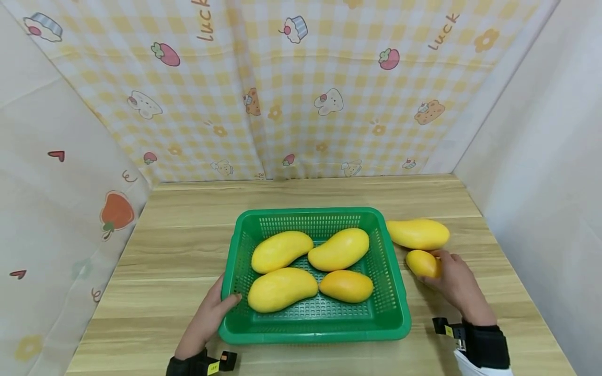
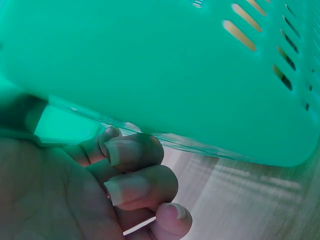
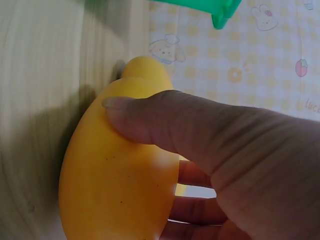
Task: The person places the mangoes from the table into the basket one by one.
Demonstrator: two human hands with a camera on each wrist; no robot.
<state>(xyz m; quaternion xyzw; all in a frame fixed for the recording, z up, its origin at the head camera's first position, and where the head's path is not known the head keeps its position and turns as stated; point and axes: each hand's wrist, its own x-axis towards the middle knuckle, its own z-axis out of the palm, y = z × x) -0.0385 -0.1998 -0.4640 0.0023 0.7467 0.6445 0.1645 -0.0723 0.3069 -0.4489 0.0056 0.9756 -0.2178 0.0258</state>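
A green plastic basket (image 1: 314, 337) stands in the middle of the table with several yellow mangoes (image 1: 277, 290) lying in it. My left hand (image 1: 209, 313) grips the basket's left side, thumb over the rim and fingers curled along the outer wall, as the left wrist view shows from below. To the right of the basket, my right hand (image 1: 458, 284) holds a small orange-yellow mango (image 1: 420, 262) close over the table. In the right wrist view the thumb (image 3: 145, 120) presses on the mango's side and the other fingers go behind it.
Another yellow mango (image 1: 418, 234) lies just behind the held one, beside the basket's right rim. The wooden table (image 1: 188, 209) meets a checked, printed cloth (image 1: 291, 104) at the back. White cloth (image 1: 541, 172) borders the right side and printed white cloth (image 1: 61, 209) the left.
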